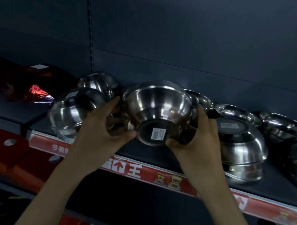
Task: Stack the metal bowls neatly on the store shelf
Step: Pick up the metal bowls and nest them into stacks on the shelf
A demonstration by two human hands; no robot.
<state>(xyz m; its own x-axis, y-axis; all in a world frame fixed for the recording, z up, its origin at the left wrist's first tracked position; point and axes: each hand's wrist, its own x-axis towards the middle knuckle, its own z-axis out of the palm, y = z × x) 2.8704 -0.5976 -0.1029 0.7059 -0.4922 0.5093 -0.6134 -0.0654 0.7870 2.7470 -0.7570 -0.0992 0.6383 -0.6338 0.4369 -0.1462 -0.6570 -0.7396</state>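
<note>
Over the shelf (272, 187), a tilted bowl (156, 111) is clasped at 9 o'clock by the left hand (104, 127) and at 3 o'clock by the right hand (198, 139); levelling it onto a neighbouring stack (241, 145) is judged next.

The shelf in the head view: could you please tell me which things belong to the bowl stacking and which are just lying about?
Part of the job: held bowl, gripped by left hand and right hand; upturned bowl stack at right; tilted bowl stack at left; shallow bowls behind; shelf.
Lying about: dark red packages at far left; red price strip.
</note>
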